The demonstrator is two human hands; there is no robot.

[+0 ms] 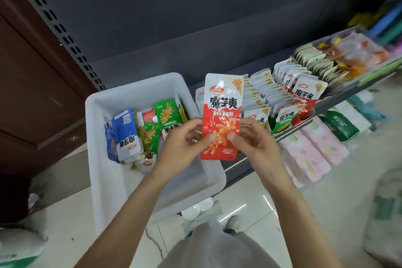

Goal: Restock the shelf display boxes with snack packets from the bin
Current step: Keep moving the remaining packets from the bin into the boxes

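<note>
left hand [185, 139], right hand [253, 137], red packet [220, 115] pinched between, above bin [104, 102]

red packet [221, 115] reading 魔芋爽 and 20%, shelf packets [304, 93] reading 魔芋爽

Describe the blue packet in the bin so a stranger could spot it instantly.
Find the white plastic bin left of the shelf. Among its packets, at the left end, stands the blue packet. Its neighbours are green or red; it alone is blue and white.
</note>
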